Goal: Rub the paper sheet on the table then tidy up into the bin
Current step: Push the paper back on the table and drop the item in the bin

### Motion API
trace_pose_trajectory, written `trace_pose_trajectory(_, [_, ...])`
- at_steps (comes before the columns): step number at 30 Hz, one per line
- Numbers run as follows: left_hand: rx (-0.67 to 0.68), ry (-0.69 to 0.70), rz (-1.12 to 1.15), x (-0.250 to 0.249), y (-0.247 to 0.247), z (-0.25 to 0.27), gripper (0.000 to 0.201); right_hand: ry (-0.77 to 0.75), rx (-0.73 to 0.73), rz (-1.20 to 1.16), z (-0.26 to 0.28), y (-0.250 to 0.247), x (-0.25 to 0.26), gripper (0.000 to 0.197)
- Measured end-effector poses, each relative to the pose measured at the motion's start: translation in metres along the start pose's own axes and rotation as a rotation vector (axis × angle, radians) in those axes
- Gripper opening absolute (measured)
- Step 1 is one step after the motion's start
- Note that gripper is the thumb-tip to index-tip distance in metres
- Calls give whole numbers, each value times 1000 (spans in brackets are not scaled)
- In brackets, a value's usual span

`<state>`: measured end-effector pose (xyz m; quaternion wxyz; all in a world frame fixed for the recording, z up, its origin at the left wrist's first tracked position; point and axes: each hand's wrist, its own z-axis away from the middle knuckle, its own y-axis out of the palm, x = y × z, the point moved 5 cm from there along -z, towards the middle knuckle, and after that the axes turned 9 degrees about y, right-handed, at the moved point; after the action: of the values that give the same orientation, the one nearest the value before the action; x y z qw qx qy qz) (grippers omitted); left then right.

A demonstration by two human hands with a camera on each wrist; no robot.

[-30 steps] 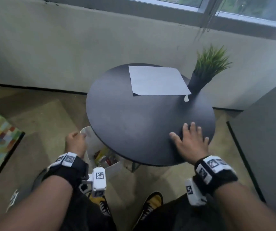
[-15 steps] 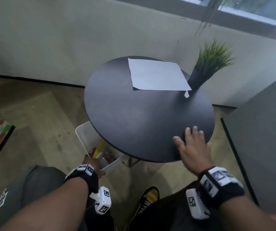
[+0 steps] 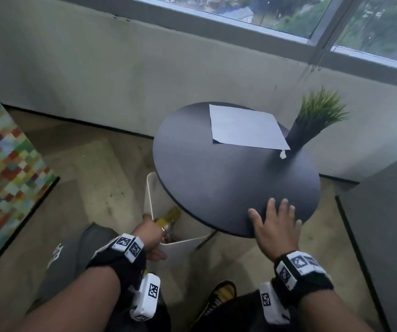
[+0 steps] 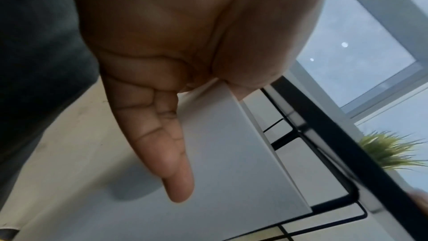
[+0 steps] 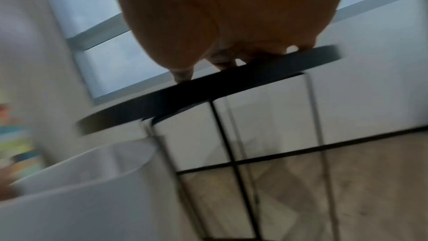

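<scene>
Head view shows the left hand (image 3: pixel 150 236) gripping the bin (image 3: pixel 180 250) rim, the right hand (image 3: pixel 275 226) flat on the table (image 3: pixel 216 178); the paper sheet (image 3: pixel 245 127) lies at its far side. Drag the bin out slowly.

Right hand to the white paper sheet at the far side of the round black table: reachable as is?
Probably yes: right hand rests at the near edge, bare black tabletop between it and the paper sheet.

A white paper sheet (image 3: pixel 247 128) lies flat on the round black table (image 3: pixel 216 183); white bin (image 3: pixel 180 248) stands beneath.
</scene>
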<state>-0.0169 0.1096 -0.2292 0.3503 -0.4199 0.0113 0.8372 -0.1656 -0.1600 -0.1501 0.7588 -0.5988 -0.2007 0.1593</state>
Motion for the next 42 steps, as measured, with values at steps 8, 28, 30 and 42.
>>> trace_pose_trajectory(8, [94,13,-17,1,1,23,56,-603,272,-253,76,6,98,77])
trace_pose_trajectory(28, [116,98,-95,-7,-36,27,45,-471,-3,-299,46,1,105,57])
trace_pose_trajectory(30, [124,84,-74,-7,-37,32,40,-48,38,-239,6,1,67,63])
trace_pose_trajectory(42, [172,49,30,-1,-42,35,46,-739,151,-420,70,12,157,49])
